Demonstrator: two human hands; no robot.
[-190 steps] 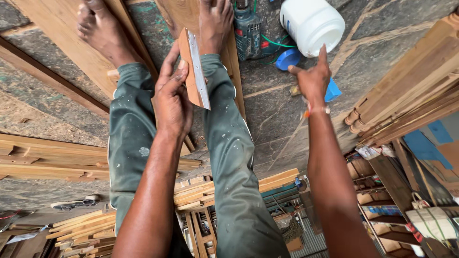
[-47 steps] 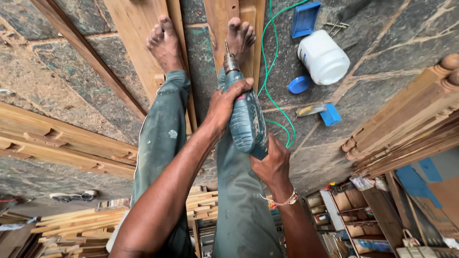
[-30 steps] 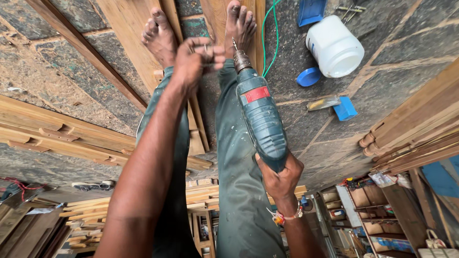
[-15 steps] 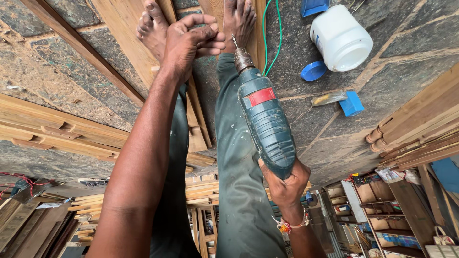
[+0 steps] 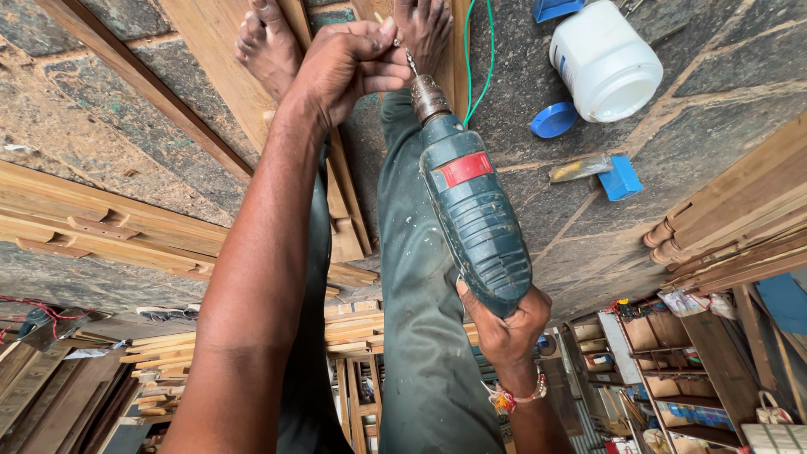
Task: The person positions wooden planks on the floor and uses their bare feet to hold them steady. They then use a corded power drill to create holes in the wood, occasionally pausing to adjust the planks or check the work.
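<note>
Two hands busy, right hand (image 5: 504, 324) gripping green drill (image 5: 475, 214) with red label, left hand (image 5: 349, 63) pinching its bit (image 5: 409, 59).

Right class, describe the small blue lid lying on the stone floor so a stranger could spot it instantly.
Start at the big white plastic jar on the stone floor. Just beside its open mouth lies the round blue lid. Unlike the blue rectangular block nearby, it is a shallow disc.

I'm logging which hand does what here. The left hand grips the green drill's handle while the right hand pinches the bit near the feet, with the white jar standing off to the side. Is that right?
Not quite: the hands are swapped. In the head view, the right hand grips the green drill by its handle, and the left hand pinches the bit near the feet. The white jar does stand off to the side.
</note>
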